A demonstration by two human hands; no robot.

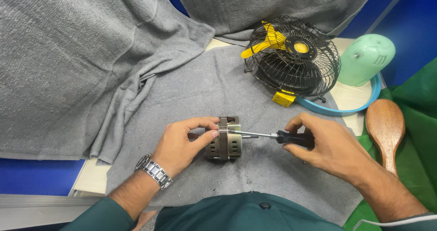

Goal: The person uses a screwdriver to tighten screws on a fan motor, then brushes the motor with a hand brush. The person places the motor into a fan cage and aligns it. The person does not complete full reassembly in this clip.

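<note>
Between the two hands is a motor housing (223, 144) of dull brass-grey metal, with a darker grey band around its middle and small dark slots. The left hand (184, 144) wears a silver wristwatch (154, 171). The right hand (328, 145) holds a screwdriver (277, 136) with a black handle and a shiny silver shaft. Under both hands lies a grey towel (205, 85) with a fine ribbed texture. Above the right hand there is a black wire fan guard (293, 58) with yellow blades and a yellow foot. To the right of it is a mint-green cover (366, 60) and a light blue ring (359, 108). Beside the right hand is a brown wooden brush (386, 128) on green cloth (416, 153). The sleeves are dark green.
</note>
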